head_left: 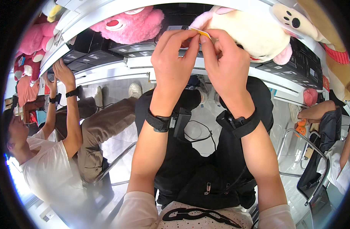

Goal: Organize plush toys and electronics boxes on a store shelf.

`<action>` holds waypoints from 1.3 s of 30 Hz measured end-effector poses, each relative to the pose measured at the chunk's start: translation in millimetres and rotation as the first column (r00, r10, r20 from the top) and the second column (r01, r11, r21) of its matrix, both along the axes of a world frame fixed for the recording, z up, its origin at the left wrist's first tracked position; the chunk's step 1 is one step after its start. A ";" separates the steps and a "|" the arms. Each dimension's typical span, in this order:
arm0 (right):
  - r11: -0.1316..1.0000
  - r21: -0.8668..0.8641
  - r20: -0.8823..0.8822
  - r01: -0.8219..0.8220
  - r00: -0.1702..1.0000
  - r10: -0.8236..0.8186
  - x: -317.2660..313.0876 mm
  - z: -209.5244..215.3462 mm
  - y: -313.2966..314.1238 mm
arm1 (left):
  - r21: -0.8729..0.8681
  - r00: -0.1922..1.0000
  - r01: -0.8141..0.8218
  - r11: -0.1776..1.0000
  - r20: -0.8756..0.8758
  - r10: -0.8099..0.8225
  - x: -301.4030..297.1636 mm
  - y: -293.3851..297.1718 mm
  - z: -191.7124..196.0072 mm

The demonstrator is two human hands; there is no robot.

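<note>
Pinching a small yellow-and-white piece [204,33], the left hand [172,57] and right hand [232,59] are together, fingertips of both clamped on it. Piece location: between 12 and 1 o'clock from the centre of view. A pink plush toy [144,28] lies at 11 o'clock; a cream plush toy [255,36], partly hidden by the right hand, lies between 1 and 2 o'clock. Black boxes [301,71] sit at 2 o'clock. Black straps [156,121] encircle both wrists; a co-worker [53,168] sits between 8 and 9 o'clock
</note>
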State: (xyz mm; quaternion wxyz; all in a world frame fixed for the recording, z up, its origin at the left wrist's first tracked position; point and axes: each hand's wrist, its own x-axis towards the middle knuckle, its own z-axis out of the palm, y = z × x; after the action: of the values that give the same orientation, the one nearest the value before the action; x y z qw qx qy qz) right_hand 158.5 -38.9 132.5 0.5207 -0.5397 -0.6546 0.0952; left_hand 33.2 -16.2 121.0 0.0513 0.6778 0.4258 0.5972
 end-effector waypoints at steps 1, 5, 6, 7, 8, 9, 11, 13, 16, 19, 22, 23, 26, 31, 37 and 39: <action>1.000 0.002 0.006 0.003 1.000 -0.003 0.2 -0.5 0.0 | 0.001 1.000 -0.001 1.000 -0.001 0.001 0.5 -0.5 0.1; 1.000 -0.014 -0.016 0.001 1.000 -0.002 0.9 -2.9 -0.2 | 0.024 0.999 -0.030 0.999 -0.030 0.030 2.3 -2.3 2.1; 1.000 -0.013 -0.017 0.000 1.000 0.000 0.8 -2.5 -0.2 | 0.037 0.998 -0.031 0.999 -0.050 0.032 2.3 -2.2 2.4; 1.000 0.002 -0.026 -0.004 1.000 0.004 0.8 -2.1 -0.2 | 0.038 0.998 -0.032 0.999 -0.050 0.034 2.0 -1.5 2.7; 1.000 0.017 -0.035 -0.008 0.999 0.009 0.8 -1.7 0.1 | 0.062 0.997 -0.034 0.997 -0.065 0.038 1.7 -0.3 2.9; 1.000 0.016 -0.036 -0.009 0.999 0.009 0.7 -1.4 0.0 | 0.083 0.996 -0.036 0.996 -0.080 0.043 1.4 0.3 2.7; 1.000 0.014 -0.012 0.005 1.000 -0.005 0.9 -0.8 0.0 | 0.097 0.996 -0.026 0.995 -0.086 0.034 0.7 2.0 2.1; 1.000 0.018 -0.013 0.007 1.000 -0.006 0.9 -1.4 0.4 | 0.110 0.995 -0.016 0.994 -0.092 0.026 0.2 4.3 2.6; 1.000 0.014 -0.009 0.015 1.000 -0.015 0.5 -1.0 0.3 | 0.120 0.992 -0.004 0.993 -0.123 0.018 -0.7 6.3 3.7; 1.000 -0.004 -0.030 0.013 0.999 -0.013 -0.6 -1.0 -0.1 | 0.081 0.991 0.004 0.997 -0.134 0.007 -2.1 8.1 2.5; 1.000 0.009 -0.057 0.005 0.998 -0.004 -0.9 -3.7 1.4 | 0.077 0.988 0.003 0.997 -0.151 0.009 -2.7 11.3 0.0; 1.000 0.031 -0.059 0.004 0.998 -0.003 -1.2 -4.8 2.5 | 0.067 0.987 0.006 0.998 -0.158 0.004 -3.4 11.8 0.5; 0.999 0.044 -0.073 0.008 0.997 -0.005 -4.1 -4.6 3.5 | 0.048 0.986 0.008 0.999 -0.166 0.000 -5.9 10.9 2.0; 0.998 0.066 -0.107 0.021 0.994 -0.014 -6.2 -7.4 7.4 | 0.061 0.984 0.024 0.998 -0.180 -0.013 -5.9 15.4 4.3; 0.997 0.078 -0.159 0.021 0.987 -0.008 -10.9 -6.9 9.1 | 0.043 0.989 0.031 0.999 -0.147 -0.025 -7.7 16.3 7.9; 0.996 0.083 -0.175 0.016 0.985 -0.001 -11.3 -7.6 10.0 | 0.047 0.984 0.013 0.999 -0.180 -0.004 -7.4 16.2 8.3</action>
State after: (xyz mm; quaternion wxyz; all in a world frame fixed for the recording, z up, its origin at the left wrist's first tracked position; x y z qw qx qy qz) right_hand 147.2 -28.9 124.9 0.5989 -0.5096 -0.6075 0.1123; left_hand 25.7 0.0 129.4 -0.0011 0.7317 0.4112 0.5436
